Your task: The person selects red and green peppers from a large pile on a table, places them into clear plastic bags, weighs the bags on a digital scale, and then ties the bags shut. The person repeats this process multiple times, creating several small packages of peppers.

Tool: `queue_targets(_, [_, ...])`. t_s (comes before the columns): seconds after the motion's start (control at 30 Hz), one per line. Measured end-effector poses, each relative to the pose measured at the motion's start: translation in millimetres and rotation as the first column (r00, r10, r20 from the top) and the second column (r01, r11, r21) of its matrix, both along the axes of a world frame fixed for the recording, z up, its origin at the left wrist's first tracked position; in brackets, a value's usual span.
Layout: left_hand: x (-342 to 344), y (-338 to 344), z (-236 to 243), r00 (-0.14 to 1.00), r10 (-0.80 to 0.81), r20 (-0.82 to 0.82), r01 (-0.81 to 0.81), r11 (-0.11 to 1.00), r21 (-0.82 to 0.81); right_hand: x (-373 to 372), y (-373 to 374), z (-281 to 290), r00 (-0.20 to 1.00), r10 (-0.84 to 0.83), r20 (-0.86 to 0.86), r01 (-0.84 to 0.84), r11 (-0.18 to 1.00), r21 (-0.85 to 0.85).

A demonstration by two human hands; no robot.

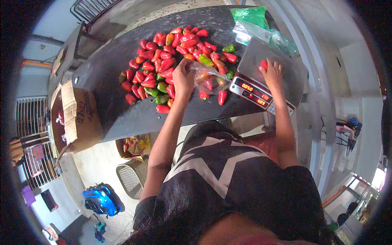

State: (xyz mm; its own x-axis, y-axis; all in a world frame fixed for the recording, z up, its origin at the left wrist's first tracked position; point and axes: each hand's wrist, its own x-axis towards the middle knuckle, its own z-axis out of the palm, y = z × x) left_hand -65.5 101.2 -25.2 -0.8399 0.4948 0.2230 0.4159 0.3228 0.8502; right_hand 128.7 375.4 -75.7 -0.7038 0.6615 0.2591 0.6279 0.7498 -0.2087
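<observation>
My left hand [184, 77] is closed, pinching the edge of a clear plastic bag [206, 76] over the near side of a pile of small bell peppers [165, 64]. Most of the peppers are red, with a few green and orange ones among them. On the right, a digital scale [252, 60] with a metal pan and a lit red display stands on the black table. Over its pan, my right hand [273, 75] has its thumb and fingers around a red bell pepper [264, 64], which is partly hidden.
Green and clear plastic bags [251, 20] lie beyond the scale. An open cardboard box [77, 112] stands at the left end of the black table [122, 122]. Below it are another box with peppers [132, 146], a woven plastic basket [132, 177] and a blue bag [101, 199].
</observation>
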Motion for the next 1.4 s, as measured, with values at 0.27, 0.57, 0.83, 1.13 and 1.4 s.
queue_targets(0.27, [-4,4,27,0.997,0.042,-0.062,-0.049,0.991,-0.123,-15,1,18,0.794,-0.503,-0.341,-0.142,0.393,-0.909])
queue_targets(0.57, [6,13,15,1.0,0.018,-0.018,-0.018,1.0,0.005,-64,-179,101,0.449,-0.069,-0.891,-0.713,0.573,-0.403])
queue_targets(0.83, [49,11,15,0.995,0.007,-0.097,-0.024,0.984,-0.174,-62,-208,6,0.619,-0.263,-0.74,-0.722,0.179,-0.668])
queue_targets(1.13, [68,9,-15,0.997,-0.072,0.012,0.073,0.973,-0.22,-89,-152,-37,0.922,0.215,-0.323,-0.379,0.676,-0.632])
queue_targets(1.4, [63,13,-22,0.991,-0.108,-0.085,0.085,0.967,-0.239,-110,-175,-78,0.776,0.565,-0.281,-0.621,0.762,-0.185])
